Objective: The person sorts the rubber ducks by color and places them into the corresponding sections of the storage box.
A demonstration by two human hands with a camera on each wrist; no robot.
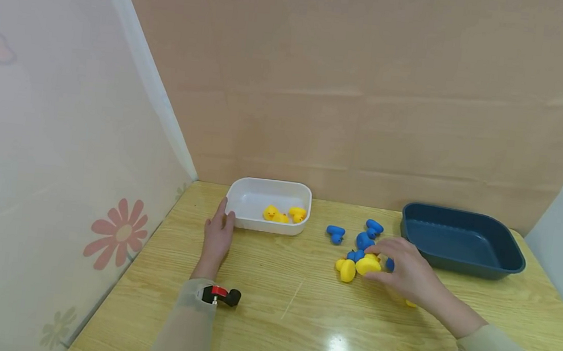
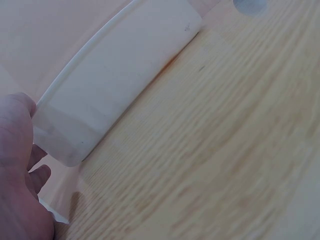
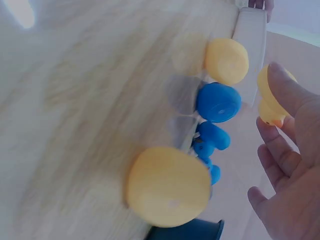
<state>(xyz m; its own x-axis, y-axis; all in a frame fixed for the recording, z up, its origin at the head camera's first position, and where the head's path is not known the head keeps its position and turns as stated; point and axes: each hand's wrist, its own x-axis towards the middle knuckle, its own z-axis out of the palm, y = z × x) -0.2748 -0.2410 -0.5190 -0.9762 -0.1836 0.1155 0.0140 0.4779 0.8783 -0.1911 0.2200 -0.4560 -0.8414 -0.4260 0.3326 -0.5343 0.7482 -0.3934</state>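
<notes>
My right hand (image 1: 405,271) pinches a yellow rubber duck (image 3: 266,92) between thumb and fingertips, over a group of small toys. Beside it lies another yellow duck (image 1: 347,270), with several blue ducks (image 1: 364,241) close behind. A further yellow duck (image 3: 169,187) sits near the right wrist, mostly covered by the hand in the head view. My left hand (image 1: 218,234) rests at the near left corner of a white container (image 1: 267,226), index finger along its side and thumb at the front wall. Inside are yellow ducks (image 1: 275,214), at the near right.
A dark blue basin (image 1: 457,265) stands at the back right of the wooden table (image 1: 266,317). Brown paper (image 1: 321,88) covers the wall behind, and a pale flowered sheet (image 1: 55,174) closes off the left side. One blue duck (image 1: 335,234) lies between the container and the group.
</notes>
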